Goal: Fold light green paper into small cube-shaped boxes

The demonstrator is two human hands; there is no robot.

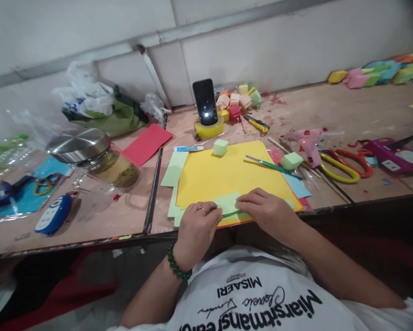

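Note:
A light green piece of paper (229,203) lies at the front edge of the stacked yellow paper (216,177). My left hand (197,225), with a ring and a green bead bracelet, has its curled fingers on the left end of the green piece. At the other end, my right hand (266,207) grips it with fingers pressed together. The thumbs are mostly hidden. Beyond my hands, a small folded green paper box (220,147) rests at the far edge of the yellow sheets. Tweezers with green handles (273,166) lie across their right side.
A phone (205,102) leans in a tape roll (209,128) before several paper boxes. To the right are a second green box (291,161), a pink glue gun (310,145) and scissors (344,168). Leftward stand a lidded glass jar (78,147) and a blue-white device (54,215).

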